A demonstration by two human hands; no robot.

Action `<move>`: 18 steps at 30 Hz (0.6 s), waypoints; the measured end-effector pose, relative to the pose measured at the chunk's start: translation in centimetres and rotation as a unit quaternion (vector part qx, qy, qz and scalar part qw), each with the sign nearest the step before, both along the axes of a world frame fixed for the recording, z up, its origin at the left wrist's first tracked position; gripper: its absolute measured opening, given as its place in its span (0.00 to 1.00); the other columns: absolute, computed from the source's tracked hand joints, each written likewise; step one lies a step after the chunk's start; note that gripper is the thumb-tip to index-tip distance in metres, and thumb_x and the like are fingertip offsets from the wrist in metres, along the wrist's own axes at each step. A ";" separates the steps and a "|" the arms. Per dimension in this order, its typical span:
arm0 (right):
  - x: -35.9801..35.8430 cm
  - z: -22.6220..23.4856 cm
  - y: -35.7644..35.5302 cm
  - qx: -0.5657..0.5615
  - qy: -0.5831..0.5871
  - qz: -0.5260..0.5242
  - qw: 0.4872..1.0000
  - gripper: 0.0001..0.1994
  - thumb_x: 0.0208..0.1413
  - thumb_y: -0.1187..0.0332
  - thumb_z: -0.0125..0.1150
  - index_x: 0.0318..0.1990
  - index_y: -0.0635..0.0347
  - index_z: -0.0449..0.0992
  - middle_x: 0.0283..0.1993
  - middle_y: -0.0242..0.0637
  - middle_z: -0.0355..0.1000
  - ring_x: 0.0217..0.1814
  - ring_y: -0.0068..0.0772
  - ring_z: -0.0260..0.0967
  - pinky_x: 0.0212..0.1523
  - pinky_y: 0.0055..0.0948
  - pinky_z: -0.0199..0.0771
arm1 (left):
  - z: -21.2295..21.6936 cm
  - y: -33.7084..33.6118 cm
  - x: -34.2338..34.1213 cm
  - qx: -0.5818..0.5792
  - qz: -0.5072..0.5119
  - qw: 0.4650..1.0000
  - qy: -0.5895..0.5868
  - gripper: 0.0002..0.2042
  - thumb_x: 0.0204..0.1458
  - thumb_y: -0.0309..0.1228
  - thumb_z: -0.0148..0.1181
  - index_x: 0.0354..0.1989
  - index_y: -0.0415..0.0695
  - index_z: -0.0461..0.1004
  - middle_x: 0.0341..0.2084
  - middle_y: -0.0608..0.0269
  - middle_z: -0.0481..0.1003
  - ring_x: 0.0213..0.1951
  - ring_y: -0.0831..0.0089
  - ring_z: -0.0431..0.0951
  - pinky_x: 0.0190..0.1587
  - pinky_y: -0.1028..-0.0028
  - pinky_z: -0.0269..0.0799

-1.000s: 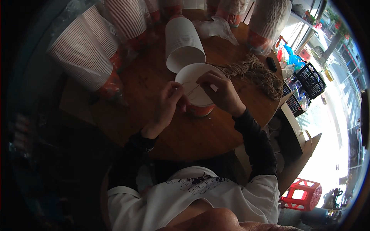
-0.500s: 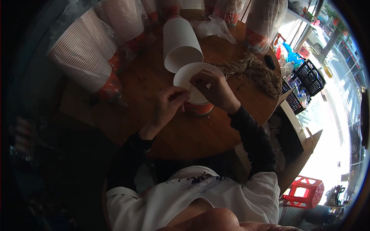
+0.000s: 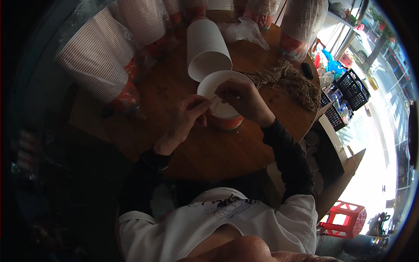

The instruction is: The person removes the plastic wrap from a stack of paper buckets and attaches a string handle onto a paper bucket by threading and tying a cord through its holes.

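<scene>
Pinching a thin pale strand [image 3: 213,99] over a paper tub [image 3: 228,124]

Works close in over a round wooden table [image 3: 196,161]; grips the strand between thumb and fingertips of the left hand [image 3: 188,117], narrowed to a pinch just beside the tub's near-left rim; curls the right hand [image 3: 248,101] above the tub's right side, likewise narrowed to a pinch on the strand; cannot tell how firmly, in this dim light and with fingertips so small; has the strand slanting between the two pinches, low over the tub's opening; has the tub upright on the table, white inside and orange on the outer wall; faces a stack of white tubs [image 3: 207,41] lying on its side just beyond, mouth toward the near side; has a bundle of tan twine [image 3: 292,85] to the right, with a small black object [image 3: 307,70] beside it; sees, farther back, a crumpled see-through bag [image 3: 244,31] and several plastic-wrapped stacks of tubs [image 3: 94,61] around the table's edge; has beyond the table, at right, black crates [image 3: 354,91] and a red stool [image 3: 359,220].
</scene>
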State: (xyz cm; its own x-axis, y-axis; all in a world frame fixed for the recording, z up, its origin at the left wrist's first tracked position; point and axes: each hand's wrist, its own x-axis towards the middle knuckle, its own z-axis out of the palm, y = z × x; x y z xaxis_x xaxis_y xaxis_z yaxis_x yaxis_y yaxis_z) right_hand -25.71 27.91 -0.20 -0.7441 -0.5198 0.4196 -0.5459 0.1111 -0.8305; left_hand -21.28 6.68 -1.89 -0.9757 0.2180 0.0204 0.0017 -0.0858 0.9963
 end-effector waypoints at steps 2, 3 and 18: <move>0.0 0.1 0.0 -0.002 -0.001 -0.004 1.000 0.08 0.57 0.82 0.55 0.43 0.66 0.75 0.39 0.33 0.74 0.37 0.21 0.74 0.40 0.22 0.77 | 0.2 0.2 0.0 0.014 0.007 1.000 -0.001 0.09 0.59 0.30 0.58 0.42 0.38 0.74 0.29 0.61 0.79 0.20 0.81 0.74 0.24 0.82 0.69; 0.0 0.2 0.0 -0.005 -0.002 -0.008 1.000 0.08 0.57 0.83 0.55 0.43 0.66 0.75 0.39 0.34 0.74 0.37 0.21 0.74 0.40 0.23 0.77 | 0.2 0.4 0.0 0.001 0.013 1.000 0.000 0.09 0.59 0.30 0.57 0.42 0.38 0.74 0.29 0.61 0.79 0.20 0.80 0.74 0.23 0.82 0.69; -0.3 -0.3 -0.9 0.008 -0.028 0.002 1.000 0.08 0.57 0.81 0.55 0.43 0.66 0.75 0.38 0.34 0.74 0.38 0.21 0.74 0.42 0.23 0.77 | 1.2 0.0 -0.1 -0.094 -0.019 0.994 0.044 0.08 0.59 0.30 0.57 0.40 0.37 0.74 0.28 0.63 0.78 0.20 0.84 0.72 0.22 0.83 0.67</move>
